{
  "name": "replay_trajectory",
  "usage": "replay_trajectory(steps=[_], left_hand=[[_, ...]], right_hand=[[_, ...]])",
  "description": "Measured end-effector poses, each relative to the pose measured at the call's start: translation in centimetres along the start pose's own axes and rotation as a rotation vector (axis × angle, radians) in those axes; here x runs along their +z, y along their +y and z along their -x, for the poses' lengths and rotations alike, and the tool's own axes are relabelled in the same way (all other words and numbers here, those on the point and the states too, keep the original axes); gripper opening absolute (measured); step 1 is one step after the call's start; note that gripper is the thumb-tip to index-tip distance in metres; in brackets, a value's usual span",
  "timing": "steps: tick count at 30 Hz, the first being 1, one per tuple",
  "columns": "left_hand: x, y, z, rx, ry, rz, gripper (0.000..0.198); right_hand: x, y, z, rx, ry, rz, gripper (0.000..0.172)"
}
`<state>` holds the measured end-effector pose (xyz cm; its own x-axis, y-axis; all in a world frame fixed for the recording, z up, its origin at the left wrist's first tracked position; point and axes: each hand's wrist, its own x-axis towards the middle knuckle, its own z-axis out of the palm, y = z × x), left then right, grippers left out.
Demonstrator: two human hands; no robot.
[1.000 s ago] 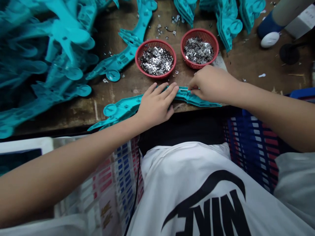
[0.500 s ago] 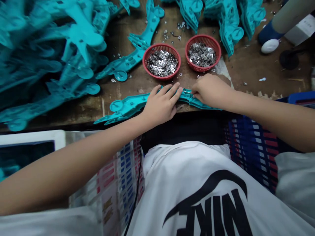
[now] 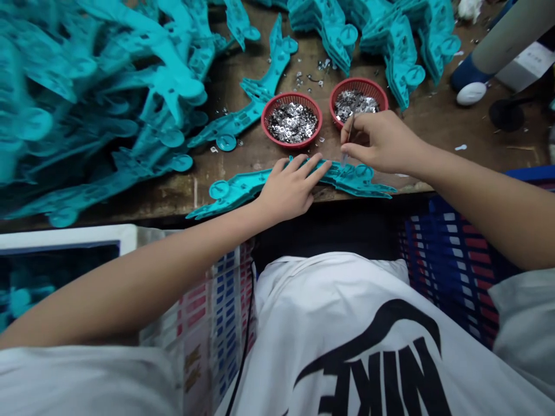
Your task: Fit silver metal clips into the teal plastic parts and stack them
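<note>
A long teal plastic part [image 3: 236,188] lies along the near edge of the wooden table [image 3: 437,118]. My left hand [image 3: 291,188] rests flat on its middle, fingers stretched out. My right hand [image 3: 376,141] hovers just above the part's right end, fingers pinched on a thin metal tool [image 3: 348,134] that points down at the part. Behind the hands stand two red baskets, the left basket [image 3: 292,120] and the right basket [image 3: 358,101], both filled with small shiny metal pieces.
A large heap of teal parts [image 3: 95,98] covers the table's left side; stacked teal parts [image 3: 390,40] line the back. Loose metal bits lie scattered around the baskets. Blue and striped crates [image 3: 451,260] flank my lap below the table edge. A white object [image 3: 472,92] sits at the right.
My right hand has lifted off the teal part and now holds the thin tool upright above it. My left hand stays flat on the part. The view has tilted slightly upward.
</note>
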<state>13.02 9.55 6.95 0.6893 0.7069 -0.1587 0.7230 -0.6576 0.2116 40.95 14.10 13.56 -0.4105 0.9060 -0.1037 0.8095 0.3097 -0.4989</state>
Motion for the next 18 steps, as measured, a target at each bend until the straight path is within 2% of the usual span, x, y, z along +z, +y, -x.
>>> replay_trajectory(steps=[4,9,14,18], left_hand=[[0.5,-0.2,-0.1,0.003,0.025,0.014,0.092],[1.2,-0.5,-0.1,0.009,0.048,0.025,0.092],[1.0,-0.6,-0.1,0.007,0.025,0.012,0.092],[1.0,-0.6,-0.1,-0.005,0.017,0.016,0.093]], right_hand=[[1.1,-0.1,-0.3,-0.05,-0.018,-0.059,0.027],[1.4,0.0,-0.3,-0.104,-0.056,0.001,0.018],[1.4,0.1,-0.3,-0.109,-0.002,-0.053,0.024],[1.8,0.3,-0.3,-0.148,-0.011,-0.063,0.024]])
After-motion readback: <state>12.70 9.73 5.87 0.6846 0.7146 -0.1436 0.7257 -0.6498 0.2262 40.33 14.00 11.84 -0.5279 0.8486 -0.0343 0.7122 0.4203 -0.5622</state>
